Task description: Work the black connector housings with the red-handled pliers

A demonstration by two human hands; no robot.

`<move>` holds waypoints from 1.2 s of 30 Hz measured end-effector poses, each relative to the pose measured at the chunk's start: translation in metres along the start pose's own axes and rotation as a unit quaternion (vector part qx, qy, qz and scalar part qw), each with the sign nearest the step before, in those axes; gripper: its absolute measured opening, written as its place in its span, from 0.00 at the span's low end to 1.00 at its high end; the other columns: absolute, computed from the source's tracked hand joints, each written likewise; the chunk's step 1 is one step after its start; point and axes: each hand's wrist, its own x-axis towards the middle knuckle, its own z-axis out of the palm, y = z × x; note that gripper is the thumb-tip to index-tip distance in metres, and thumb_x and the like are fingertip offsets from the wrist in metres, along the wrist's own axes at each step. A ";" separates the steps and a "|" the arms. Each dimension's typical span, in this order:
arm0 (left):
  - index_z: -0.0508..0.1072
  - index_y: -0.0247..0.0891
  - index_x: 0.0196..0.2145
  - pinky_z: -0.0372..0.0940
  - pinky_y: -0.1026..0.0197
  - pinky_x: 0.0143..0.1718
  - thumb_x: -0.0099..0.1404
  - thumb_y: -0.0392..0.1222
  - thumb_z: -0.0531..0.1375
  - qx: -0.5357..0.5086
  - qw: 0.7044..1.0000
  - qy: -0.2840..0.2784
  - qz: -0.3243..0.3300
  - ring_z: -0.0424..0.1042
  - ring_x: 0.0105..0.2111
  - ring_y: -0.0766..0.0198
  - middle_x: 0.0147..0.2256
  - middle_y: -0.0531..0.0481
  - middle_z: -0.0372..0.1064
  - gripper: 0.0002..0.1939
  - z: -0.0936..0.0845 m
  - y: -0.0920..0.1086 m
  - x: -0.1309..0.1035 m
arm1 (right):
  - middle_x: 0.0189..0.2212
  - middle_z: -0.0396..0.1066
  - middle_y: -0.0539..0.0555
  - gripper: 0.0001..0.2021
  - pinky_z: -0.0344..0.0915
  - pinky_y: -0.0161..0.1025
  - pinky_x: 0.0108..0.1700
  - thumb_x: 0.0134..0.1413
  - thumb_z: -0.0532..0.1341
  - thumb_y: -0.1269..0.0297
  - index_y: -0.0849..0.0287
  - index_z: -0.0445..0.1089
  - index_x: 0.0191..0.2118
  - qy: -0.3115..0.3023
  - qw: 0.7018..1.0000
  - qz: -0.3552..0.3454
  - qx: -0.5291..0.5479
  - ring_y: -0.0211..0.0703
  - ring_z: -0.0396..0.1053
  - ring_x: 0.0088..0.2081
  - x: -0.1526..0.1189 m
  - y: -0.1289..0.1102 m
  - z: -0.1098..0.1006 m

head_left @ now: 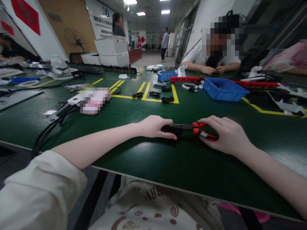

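Note:
Near the front of the green table, my left hand is closed around a small black part, thumb below and fingers above. My right hand grips the red and black handles of a pair of pliers. The pliers' dark jaws point left and lie over the black part, by my left fingertips; whether they pinch it is hard to tell. Further back, several similar black parts lie in and beside a yellow taped rectangle.
A blue bin stands at the back right, a smaller blue tray behind the black parts. At left lie a pink phone-like object and dark cables. Across the table sits a person in a white shirt.

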 end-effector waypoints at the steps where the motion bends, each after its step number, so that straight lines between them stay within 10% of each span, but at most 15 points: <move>1: 0.69 0.39 0.37 0.51 0.63 0.28 0.68 0.67 0.60 0.002 1.000 -0.001 -0.001 0.68 0.27 0.63 0.27 0.54 0.69 0.25 0.000 0.000 0.000 | 0.40 0.77 0.59 0.14 0.65 0.47 0.35 0.60 0.60 0.56 0.54 0.70 0.49 -0.001 1.000 -0.001 0.001 0.51 0.72 0.32 0.000 0.000 0.000; 36: 0.72 0.39 0.39 0.50 0.64 0.28 0.66 0.66 0.63 -0.042 0.999 -0.022 0.013 0.67 0.27 0.64 0.27 0.55 0.69 0.25 0.000 -0.005 0.003 | 0.39 0.78 0.60 0.13 0.63 0.47 0.35 0.61 0.60 0.58 0.58 0.72 0.48 -0.008 0.999 -0.030 -0.016 0.49 0.70 0.31 0.002 -0.002 -0.001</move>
